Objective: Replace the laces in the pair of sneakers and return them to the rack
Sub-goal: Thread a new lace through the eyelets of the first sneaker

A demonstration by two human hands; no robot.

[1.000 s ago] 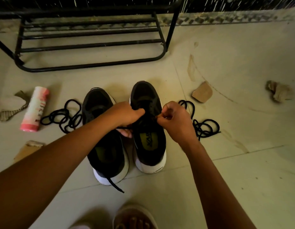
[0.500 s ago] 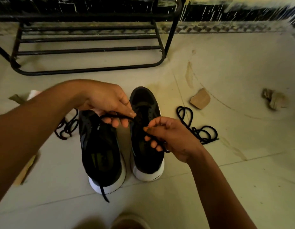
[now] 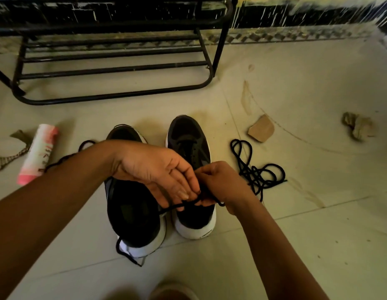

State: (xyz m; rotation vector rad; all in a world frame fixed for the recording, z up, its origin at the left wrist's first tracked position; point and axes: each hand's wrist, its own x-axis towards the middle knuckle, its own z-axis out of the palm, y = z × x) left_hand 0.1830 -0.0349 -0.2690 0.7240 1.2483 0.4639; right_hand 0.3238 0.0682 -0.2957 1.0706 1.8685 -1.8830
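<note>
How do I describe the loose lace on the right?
Start at the black rack, then drop to the pair of sneakers before it. The tangled black lace lies on the floor right of them, beside a tan cardboard scrap; unlike the lace being threaded, it lies untouched.

floor (image 3: 296,234): pale tiles, kinda stained, with brownish smears on the right
rack (image 3: 114,97): black metal, standing at the far end against the wall
left sneaker (image 3: 134,224) and right sneaker (image 3: 188,135): black with white soles, side by side mid-floor, toes toward the rack
working lace (image 3: 127,255): its tail trails onto the tile by the left sneaker's heel
loose lace (image 3: 255,174): black tangle just right of the right sneaker
second lace (image 3: 84,142): black, left of the sneakers, mostly hidden
pink tube (image 3: 38,153): on its side, far left
fabric strip (image 3: 6,159): beside the tube
cardboard scrap (image 3: 261,131): just past the loose lace
crumpled wad (image 3: 359,129): far right, can't tell if it's cloth or paper
</note>
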